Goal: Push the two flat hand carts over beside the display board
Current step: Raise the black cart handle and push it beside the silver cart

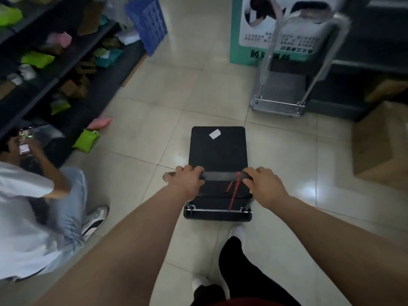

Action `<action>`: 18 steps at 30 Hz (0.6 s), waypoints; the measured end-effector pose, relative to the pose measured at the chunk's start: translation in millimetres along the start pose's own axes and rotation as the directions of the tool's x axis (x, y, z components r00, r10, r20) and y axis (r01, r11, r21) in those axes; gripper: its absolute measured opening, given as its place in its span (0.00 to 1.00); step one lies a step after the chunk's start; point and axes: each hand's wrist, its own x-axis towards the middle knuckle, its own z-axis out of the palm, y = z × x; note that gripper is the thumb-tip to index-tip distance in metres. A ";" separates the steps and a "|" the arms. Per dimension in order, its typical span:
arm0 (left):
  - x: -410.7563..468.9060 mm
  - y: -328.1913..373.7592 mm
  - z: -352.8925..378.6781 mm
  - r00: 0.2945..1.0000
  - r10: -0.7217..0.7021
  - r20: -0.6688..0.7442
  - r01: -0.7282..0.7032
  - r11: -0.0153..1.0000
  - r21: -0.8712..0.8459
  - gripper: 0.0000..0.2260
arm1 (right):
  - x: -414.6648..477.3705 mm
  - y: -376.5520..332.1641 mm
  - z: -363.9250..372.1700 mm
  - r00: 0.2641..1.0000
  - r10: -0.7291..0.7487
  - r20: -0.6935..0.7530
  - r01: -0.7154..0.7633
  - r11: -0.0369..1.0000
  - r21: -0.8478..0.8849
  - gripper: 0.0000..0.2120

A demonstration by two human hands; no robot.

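A black flat hand cart (217,151) stands on the tiled floor in front of me, a white slip of paper on its deck. My left hand (187,181) and my right hand (263,184) both grip its dark handle bar (220,175), where a red string hangs. A second, silver hand cart (280,91) with a tall metal handle stands at the upper right, right in front of the green-and-white display board (254,38).
Dark shelves (55,69) full of coloured parcels line the left side, with parcels spilled on the floor. A person in a white shirt crouches at the left holding a phone. A blue crate (148,21) leans at the top. A brown cardboard box (379,146) sits at the right.
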 end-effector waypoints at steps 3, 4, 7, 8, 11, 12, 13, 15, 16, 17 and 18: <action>12.4 0.2 -2.0 0.999 0.005 -0.053 -0.005 1.000 -0.004 0.14 | 16.4 3.2 -4.7 1.000 -0.021 0.016 0.021 1.000 0.014 0.14; 17.8 -1.2 -4.8 0.998 0.008 -0.064 -0.008 1.000 -0.002 0.14 | 23.4 4.5 -7.0 0.999 -0.027 0.019 0.026 0.999 0.020 0.14; 37.0 -2.1 -19.4 0.999 -0.001 -0.051 0.002 1.000 0.013 0.14 | 45.9 7.2 -11.9 0.999 -0.036 0.001 0.036 0.999 0.025 0.13; 44.4 -1.6 -25.3 0.999 -0.015 -0.044 0.016 1.000 0.018 0.15 | 54.4 6.8 -13.8 0.999 -0.033 -0.012 0.033 0.999 0.026 0.13; 68.6 0.5 -42.5 0.998 -0.056 -0.031 0.056 0.998 0.016 0.15 | 83.0 6.6 -20.9 0.999 -0.022 -0.027 0.023 0.998 0.051 0.13; 77.3 1.2 -48.4 0.997 -0.066 -0.031 0.067 0.998 0.015 0.15 | 93.0 7.3 -23.9 0.999 -0.018 -0.027 0.019 0.998 0.062 0.12; 86.0 2.2 -54.0 0.997 -0.075 -0.030 0.075 0.997 0.015 0.15 | 102.3 8.9 -26.9 1.000 -0.011 -0.028 0.013 0.997 0.073 0.12; 102.5 5.8 -63.8 0.996 -0.084 -0.027 0.085 0.996 0.017 0.14 | 119.0 13.7 -33.2 0.999 0.003 -0.038 0.001 0.996 0.089 0.12; 109.5 8.8 -67.8 0.996 -0.087 -0.021 0.088 0.996 0.018 0.14 | 126.0 16.8 -36.2 0.999 0.009 -0.042 -0.005 0.995 0.096 0.12; 116.3 12.5 -71.6 0.996 -0.088 -0.013 0.088 0.996 0.018 0.14 | 132.7 20.6 -39.3 0.999 0.017 -0.043 -0.012 0.995 0.103 0.12; 122.9 16.4 -75.5 0.996 -0.088 -0.003 0.088 0.996 0.018 0.13 | 139.5 24.7 -43.1 0.999 0.025 -0.038 -0.021 0.994 0.107 0.13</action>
